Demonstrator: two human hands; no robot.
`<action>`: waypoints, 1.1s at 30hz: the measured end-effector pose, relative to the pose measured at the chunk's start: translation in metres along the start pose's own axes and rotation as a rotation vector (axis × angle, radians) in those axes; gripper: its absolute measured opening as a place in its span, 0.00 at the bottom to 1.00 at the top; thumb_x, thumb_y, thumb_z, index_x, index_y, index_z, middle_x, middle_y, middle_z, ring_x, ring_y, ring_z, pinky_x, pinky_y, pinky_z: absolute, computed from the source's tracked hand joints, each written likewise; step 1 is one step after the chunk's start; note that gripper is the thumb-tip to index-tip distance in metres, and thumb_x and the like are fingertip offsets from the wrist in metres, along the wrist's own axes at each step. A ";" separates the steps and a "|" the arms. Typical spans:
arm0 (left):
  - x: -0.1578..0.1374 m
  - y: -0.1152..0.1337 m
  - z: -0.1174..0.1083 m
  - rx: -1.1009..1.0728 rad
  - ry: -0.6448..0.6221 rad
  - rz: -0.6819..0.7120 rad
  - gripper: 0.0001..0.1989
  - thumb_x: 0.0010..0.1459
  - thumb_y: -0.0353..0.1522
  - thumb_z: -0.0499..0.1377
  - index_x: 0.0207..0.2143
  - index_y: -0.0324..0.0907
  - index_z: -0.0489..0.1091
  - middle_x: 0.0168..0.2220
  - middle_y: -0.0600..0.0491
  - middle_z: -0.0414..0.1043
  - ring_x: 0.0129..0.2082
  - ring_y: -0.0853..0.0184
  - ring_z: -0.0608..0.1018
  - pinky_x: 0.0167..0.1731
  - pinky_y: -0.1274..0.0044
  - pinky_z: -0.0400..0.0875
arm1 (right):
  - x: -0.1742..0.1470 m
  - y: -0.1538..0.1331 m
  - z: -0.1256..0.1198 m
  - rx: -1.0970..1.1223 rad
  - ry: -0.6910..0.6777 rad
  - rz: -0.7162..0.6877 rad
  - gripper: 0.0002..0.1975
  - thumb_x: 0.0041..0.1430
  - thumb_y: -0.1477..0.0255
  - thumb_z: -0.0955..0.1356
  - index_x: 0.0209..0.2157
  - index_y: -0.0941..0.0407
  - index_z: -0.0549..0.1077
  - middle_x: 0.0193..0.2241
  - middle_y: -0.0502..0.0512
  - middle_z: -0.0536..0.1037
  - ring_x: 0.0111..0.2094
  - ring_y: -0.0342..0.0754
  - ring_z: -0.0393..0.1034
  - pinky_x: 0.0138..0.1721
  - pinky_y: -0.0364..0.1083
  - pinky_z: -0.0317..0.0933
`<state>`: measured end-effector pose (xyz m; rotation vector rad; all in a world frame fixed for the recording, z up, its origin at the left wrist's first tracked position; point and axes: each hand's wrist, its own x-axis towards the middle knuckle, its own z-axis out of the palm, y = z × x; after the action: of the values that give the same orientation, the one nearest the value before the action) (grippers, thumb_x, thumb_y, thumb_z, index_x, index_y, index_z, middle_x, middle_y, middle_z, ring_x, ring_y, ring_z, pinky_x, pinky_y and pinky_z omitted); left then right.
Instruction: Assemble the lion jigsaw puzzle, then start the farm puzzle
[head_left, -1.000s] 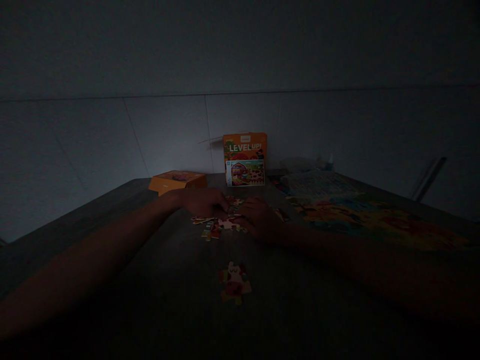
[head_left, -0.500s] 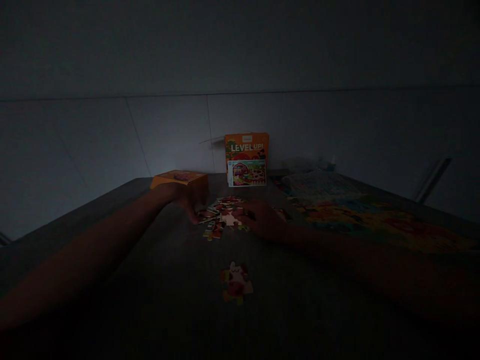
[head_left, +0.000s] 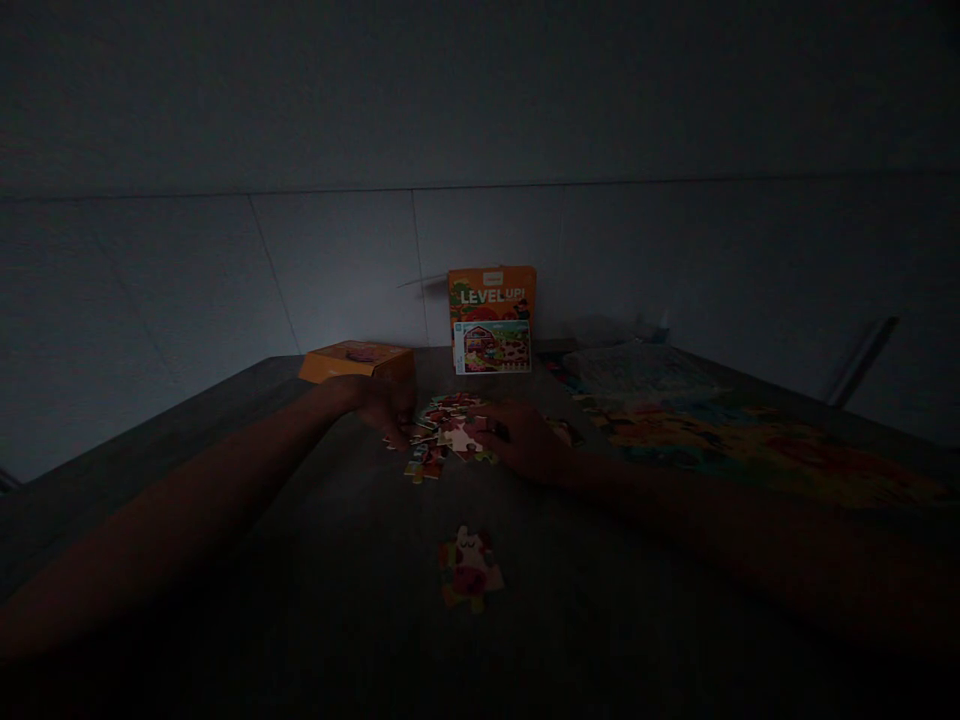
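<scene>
In the dim head view, a loose pile of jigsaw pieces lies mid-table, overlapping in places. My left hand reaches down at the pile's left side, fingers apart and fingertips touching pieces there. From the right, my right hand rests over the pile's edge with its fingers stretched across the pieces. Neither hand visibly grips a piece, though the darkness hides some fingertips. Closer to me, apart from the pile, lies a joined puzzle section with a cow's face.
An orange box lies at the back left. Against the wall stands an orange "LEVEL UP!" box, with a farm picture card leaning on it. Clear plastic wrapping and a colourful printed sheet occupy the right side.
My left hand has shifted slightly right, its fingertips moving in over the pile's left pieces. My right hand stays almost where it was. The cow section is unchanged.
</scene>
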<state>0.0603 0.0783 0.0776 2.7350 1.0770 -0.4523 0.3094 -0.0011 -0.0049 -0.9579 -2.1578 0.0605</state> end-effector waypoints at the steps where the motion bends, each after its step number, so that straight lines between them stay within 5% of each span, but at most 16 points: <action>1: -0.001 0.003 -0.001 0.004 -0.046 -0.004 0.14 0.46 0.41 0.70 0.20 0.40 0.76 0.21 0.54 0.74 0.21 0.70 0.73 0.24 0.81 0.62 | 0.000 0.000 0.000 -0.004 0.003 -0.001 0.09 0.62 0.71 0.68 0.40 0.59 0.78 0.29 0.54 0.77 0.30 0.46 0.67 0.33 0.44 0.55; 17: -0.007 0.018 -0.006 0.049 -0.115 -0.123 0.15 0.51 0.40 0.67 0.32 0.36 0.75 0.34 0.48 0.78 0.31 0.66 0.75 0.27 0.80 0.62 | -0.001 0.001 0.003 -0.003 0.004 -0.015 0.08 0.62 0.71 0.69 0.42 0.57 0.77 0.36 0.56 0.80 0.37 0.49 0.71 0.44 0.49 0.57; 33: -0.004 0.010 -0.005 0.027 -0.132 -0.114 0.17 0.47 0.42 0.69 0.30 0.37 0.74 0.33 0.48 0.78 0.32 0.64 0.76 0.24 0.80 0.61 | 0.000 -0.002 0.001 -0.064 0.002 0.019 0.05 0.62 0.71 0.68 0.36 0.58 0.76 0.31 0.55 0.78 0.35 0.49 0.69 0.40 0.48 0.55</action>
<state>0.0652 0.0697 0.0841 2.6331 1.2038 -0.6590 0.3075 -0.0026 -0.0045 -1.0143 -2.1599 -0.0003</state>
